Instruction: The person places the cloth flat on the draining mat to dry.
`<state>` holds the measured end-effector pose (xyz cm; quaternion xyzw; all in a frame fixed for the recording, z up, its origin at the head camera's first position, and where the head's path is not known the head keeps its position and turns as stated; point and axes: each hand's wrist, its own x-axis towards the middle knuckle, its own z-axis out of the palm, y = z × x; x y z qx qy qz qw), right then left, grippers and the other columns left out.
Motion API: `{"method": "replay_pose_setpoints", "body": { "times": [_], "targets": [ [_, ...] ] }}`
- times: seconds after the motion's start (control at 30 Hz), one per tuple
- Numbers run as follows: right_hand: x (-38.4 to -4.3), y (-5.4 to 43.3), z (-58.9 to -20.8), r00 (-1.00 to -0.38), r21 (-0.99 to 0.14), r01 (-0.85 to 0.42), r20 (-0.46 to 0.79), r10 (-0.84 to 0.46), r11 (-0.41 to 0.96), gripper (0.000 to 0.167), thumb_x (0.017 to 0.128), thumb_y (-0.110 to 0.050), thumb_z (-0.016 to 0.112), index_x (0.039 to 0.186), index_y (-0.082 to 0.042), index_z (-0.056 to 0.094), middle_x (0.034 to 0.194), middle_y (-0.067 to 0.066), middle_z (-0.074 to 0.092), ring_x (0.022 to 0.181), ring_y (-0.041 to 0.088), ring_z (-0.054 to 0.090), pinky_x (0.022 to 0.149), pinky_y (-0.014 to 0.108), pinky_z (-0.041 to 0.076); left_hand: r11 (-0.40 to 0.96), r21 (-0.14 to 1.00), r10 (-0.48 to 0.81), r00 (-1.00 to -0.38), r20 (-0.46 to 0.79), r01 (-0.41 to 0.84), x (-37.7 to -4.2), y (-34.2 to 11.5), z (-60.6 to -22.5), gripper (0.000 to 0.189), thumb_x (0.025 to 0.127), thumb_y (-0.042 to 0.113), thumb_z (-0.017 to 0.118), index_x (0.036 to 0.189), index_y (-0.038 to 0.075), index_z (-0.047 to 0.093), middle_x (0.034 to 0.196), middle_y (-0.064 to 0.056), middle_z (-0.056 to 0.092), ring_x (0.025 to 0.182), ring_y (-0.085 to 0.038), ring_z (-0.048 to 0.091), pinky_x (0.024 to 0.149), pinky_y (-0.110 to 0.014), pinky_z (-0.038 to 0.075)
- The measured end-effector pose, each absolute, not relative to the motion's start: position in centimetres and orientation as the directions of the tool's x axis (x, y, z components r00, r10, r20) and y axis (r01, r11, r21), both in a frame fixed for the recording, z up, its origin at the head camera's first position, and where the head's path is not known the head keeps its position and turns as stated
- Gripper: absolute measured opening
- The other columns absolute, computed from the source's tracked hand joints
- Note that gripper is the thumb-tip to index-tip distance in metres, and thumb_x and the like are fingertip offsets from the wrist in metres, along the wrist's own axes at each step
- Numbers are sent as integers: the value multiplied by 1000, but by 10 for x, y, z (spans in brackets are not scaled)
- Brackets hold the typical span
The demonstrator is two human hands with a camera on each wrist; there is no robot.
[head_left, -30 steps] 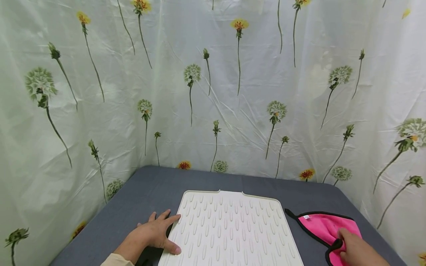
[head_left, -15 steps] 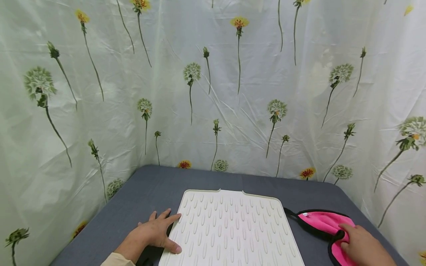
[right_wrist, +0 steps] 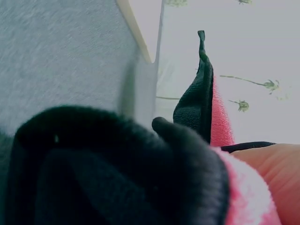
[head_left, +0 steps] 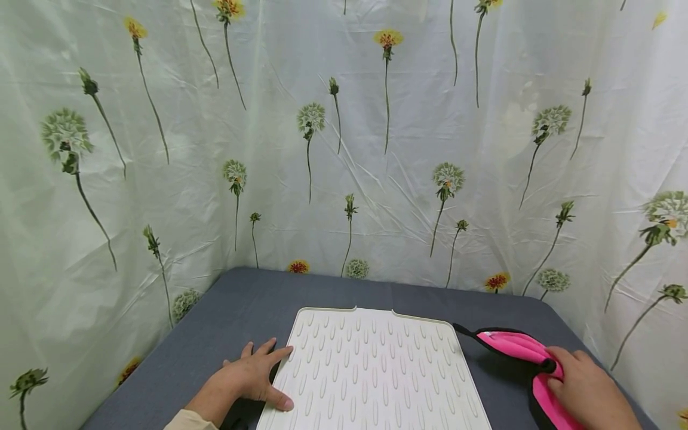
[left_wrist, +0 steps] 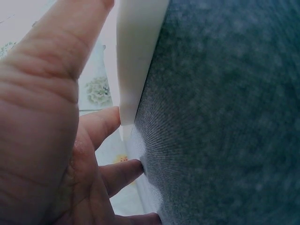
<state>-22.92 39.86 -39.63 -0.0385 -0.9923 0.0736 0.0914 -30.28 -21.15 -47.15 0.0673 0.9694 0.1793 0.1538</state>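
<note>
A white drain board [head_left: 376, 376] with rows of raised oval ridges lies flat in the middle of the table in the head view. Spread along its left edge is my left hand [head_left: 247, 376], thumb on the top face and index fingertip at the side. The left wrist view shows that fingertip against the board's rim [left_wrist: 133, 56], with other fingertips on the table. To the board's right, my right hand [head_left: 591, 382] grips a pink cloth [head_left: 516, 346] with black trim and a black hanging loop. It is folded and lifted off the table; its dark underside [right_wrist: 93, 178] fills the right wrist view's foreground.
The table [head_left: 258, 304] has a dark grey cover. A pale curtain [head_left: 376, 149] printed with dandelions hangs behind it and at both sides. Something small and black [head_left: 239, 423], partly hidden, lies below my left wrist.
My right hand has raised the pink cloth and drawn it up into a narrower fold, its loop swinging toward the board's corner. My left hand and the board stay in place.
</note>
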Motion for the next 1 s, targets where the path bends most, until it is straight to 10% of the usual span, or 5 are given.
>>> {"method": "replay_pose_setpoints", "body": {
  "times": [1.0],
  "targets": [
    [-228,312,-364,-917,-194,-111,397,-25,975,53,78,-9,77,128,-2,63,103,19,63,86,32,62,74,61,55,930,361,177,-943,-281,67,-302,-209,-468,118,45,83,82,151,50,41,167,-11,31,146,-67,17,85,-97,13]
  ]
}}
